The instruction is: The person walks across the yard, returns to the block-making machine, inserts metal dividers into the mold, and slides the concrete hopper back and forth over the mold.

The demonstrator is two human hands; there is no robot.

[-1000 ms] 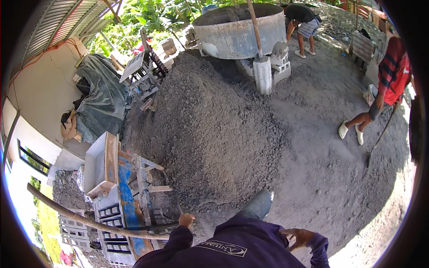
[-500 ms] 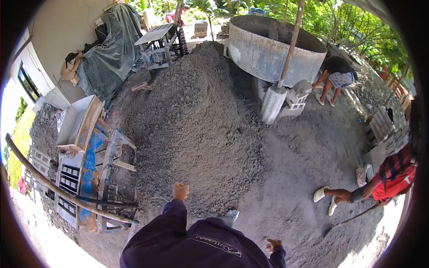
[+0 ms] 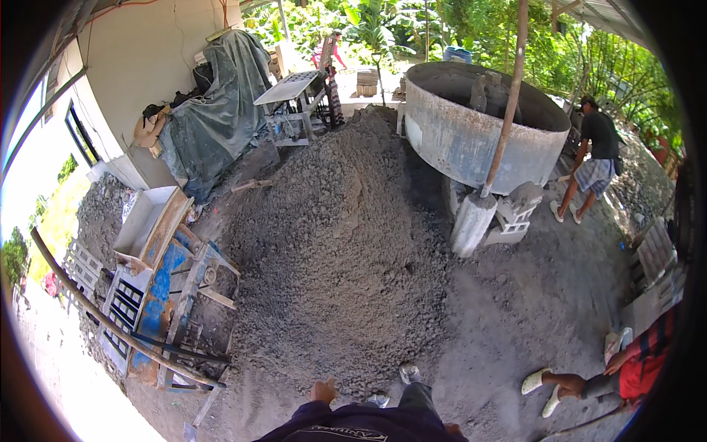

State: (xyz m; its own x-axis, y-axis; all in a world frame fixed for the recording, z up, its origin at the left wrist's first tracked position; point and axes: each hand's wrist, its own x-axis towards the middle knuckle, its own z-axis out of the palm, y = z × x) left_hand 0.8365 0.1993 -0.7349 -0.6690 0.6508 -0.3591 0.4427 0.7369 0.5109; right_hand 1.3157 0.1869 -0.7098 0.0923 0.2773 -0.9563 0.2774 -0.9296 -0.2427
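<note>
My left hand (image 3: 322, 391) is in front of me at the lower edge, loosely curled, with nothing seen in it. It hangs over the near foot of a large grey heap of sand or gravel (image 3: 331, 258). Only a sliver of my right hand (image 3: 454, 429) shows beside my dark top, and its fingers are hidden. My shoes stand at the heap's near edge, one shoe (image 3: 409, 373) ahead of the other.
At left stands a blue, rusty block-making machine (image 3: 158, 272) with a long pole (image 3: 96, 313) across it. A big round mixing drum (image 3: 479, 140) stands behind the heap. One person (image 3: 595, 158) is beside it; another in red (image 3: 648, 368) sits at right near concrete blocks.
My view has tilted up, so my hands and body sit lower in it. One of my shoes is now farther forward. The person by the drum has gone from bent over to more upright.
</note>
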